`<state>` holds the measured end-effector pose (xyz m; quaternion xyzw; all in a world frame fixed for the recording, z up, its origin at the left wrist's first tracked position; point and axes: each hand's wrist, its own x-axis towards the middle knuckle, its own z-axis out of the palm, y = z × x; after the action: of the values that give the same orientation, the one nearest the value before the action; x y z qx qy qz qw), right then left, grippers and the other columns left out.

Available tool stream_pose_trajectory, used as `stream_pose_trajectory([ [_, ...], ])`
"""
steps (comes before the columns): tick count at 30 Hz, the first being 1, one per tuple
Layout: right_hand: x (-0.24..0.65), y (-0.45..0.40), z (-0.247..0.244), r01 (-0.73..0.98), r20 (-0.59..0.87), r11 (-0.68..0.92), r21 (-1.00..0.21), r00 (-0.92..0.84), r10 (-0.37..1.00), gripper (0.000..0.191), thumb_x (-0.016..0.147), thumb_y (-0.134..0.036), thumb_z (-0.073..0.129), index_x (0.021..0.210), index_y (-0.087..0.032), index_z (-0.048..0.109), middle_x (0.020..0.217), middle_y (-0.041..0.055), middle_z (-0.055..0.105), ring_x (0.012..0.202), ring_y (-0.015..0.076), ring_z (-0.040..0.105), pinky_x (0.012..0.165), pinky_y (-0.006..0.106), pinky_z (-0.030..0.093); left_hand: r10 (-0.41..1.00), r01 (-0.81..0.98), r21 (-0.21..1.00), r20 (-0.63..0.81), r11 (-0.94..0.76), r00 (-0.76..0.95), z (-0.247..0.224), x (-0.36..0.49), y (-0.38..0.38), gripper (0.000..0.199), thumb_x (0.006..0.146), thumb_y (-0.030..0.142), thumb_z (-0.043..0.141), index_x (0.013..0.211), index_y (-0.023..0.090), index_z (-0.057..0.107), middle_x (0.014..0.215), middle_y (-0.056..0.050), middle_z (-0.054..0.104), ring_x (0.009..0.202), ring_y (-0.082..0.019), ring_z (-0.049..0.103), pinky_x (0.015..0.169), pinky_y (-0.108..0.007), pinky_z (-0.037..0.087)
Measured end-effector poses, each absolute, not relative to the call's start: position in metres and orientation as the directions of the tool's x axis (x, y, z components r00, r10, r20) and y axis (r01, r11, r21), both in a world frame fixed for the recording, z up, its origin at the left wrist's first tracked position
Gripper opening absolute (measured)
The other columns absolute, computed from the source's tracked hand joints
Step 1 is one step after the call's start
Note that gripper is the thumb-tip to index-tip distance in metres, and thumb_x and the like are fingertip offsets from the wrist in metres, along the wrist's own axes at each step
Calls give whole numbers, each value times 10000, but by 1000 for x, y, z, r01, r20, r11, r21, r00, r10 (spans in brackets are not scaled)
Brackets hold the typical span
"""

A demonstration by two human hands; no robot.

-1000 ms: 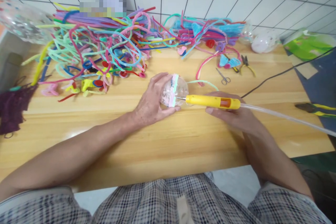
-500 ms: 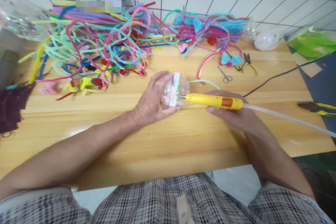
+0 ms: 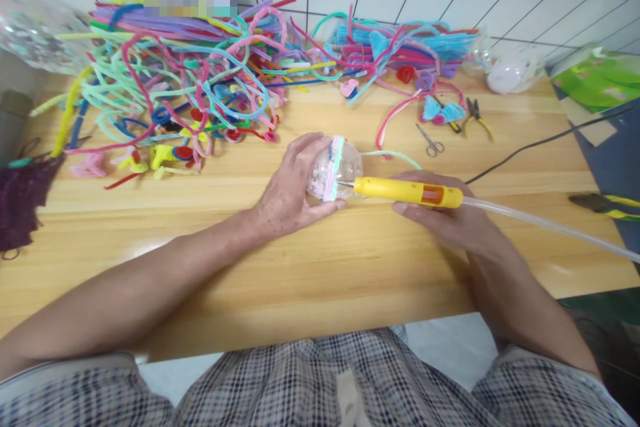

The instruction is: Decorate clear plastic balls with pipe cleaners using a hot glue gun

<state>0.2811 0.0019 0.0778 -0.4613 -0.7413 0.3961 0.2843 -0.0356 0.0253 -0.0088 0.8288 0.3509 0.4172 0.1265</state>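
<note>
My left hand (image 3: 290, 190) is wrapped round the left side of a clear plastic ball (image 3: 352, 163). Pink and mint pipe cleaner strips (image 3: 335, 163) run as a band round the ball's middle. In my right hand (image 3: 450, 217) lies a yellow hot glue pen (image 3: 393, 191), held level, a clear glue stick (image 3: 540, 219) trailing from its rear. The pen's metal tip meets or nearly meets the band; contact is too fine to tell. My right fingers are partly hidden behind the pen. A mint pipe cleaner (image 3: 395, 155) lies just behind it.
Heaped pipe cleaners (image 3: 175, 80) cover the back left, with blue bundles (image 3: 430, 43) further right. Small scissors (image 3: 431, 141) and pliers (image 3: 477, 121) lie behind my right hand. A black cable (image 3: 530, 147) crosses the right side. More pliers (image 3: 603, 205) rest near the right edge.
My hands, the ball and the glue pen stay practically where they were. Only a slight shift of the whole view shows.
</note>
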Motion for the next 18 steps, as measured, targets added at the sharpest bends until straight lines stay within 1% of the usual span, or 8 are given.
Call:
stream_pose_trajectory([
  [2,281,2,79,460,55,272,-845,-431,900,223,971,-369,890,1184,-430,867,1046,-22,848,788,226,734,735,403,588,693,476,509,594,-717,409,-10,-36,26,1073,970,649,875,1769,348,226,1675,-192,516,1612,-438,509,1339,-712,462],
  [4,280,2,80,454,68,298,-839,-456,887,221,991,-344,864,1197,-424,862,1082,-17,857,844,233,758,778,406,597,698,474,517,581,-713,418,-10,-37,26,1098,956,709,866,1772,357,221,1688,-190,508,1625,-446,494,1348,-721,448],
  [7,279,2,80,445,95,322,-836,-460,883,187,1004,-329,843,1177,-399,861,1089,-4,856,898,242,772,811,409,603,696,465,520,575,-717,430,-9,-38,27,1106,955,772,830,1778,350,223,1702,-196,499,1635,-451,482,1356,-727,437],
  [10,281,3,75,450,115,297,-842,-388,914,125,988,-390,865,1112,-383,853,1061,0,836,881,246,755,797,411,605,680,443,518,597,-732,426,-6,-39,28,968,1035,680,772,1768,327,248,1680,-189,521,1615,-416,510,1349,-689,465],
  [12,284,5,71,442,128,277,-853,-337,933,149,971,-455,880,1083,-367,836,1031,2,815,882,253,743,802,413,613,671,421,523,612,-741,419,-5,-40,28,920,1047,619,767,1757,310,270,1658,-188,532,1595,-404,528,1334,-660,491],
  [14,286,8,68,433,132,267,-861,-316,940,209,956,-510,885,1060,-344,814,968,5,779,853,251,717,762,400,604,673,405,538,612,-739,415,-4,-39,28,916,1035,588,778,1750,294,286,1645,-197,533,1589,-407,528,1329,-646,502],
  [15,286,8,67,431,126,263,-863,-320,939,228,952,-525,883,1039,-331,800,926,4,752,814,239,689,714,383,581,676,399,546,609,-737,414,-4,-39,29,911,1032,580,779,1747,288,297,1642,-200,534,1589,-408,527,1331,-641,502],
  [18,284,9,71,451,76,245,-859,-360,930,261,959,-524,870,929,-302,736,811,-9,644,697,194,575,598,340,475,684,384,566,605,-730,409,-2,-36,31,880,1038,598,780,1732,281,341,1633,-197,548,1573,-399,543,1328,-619,512],
])
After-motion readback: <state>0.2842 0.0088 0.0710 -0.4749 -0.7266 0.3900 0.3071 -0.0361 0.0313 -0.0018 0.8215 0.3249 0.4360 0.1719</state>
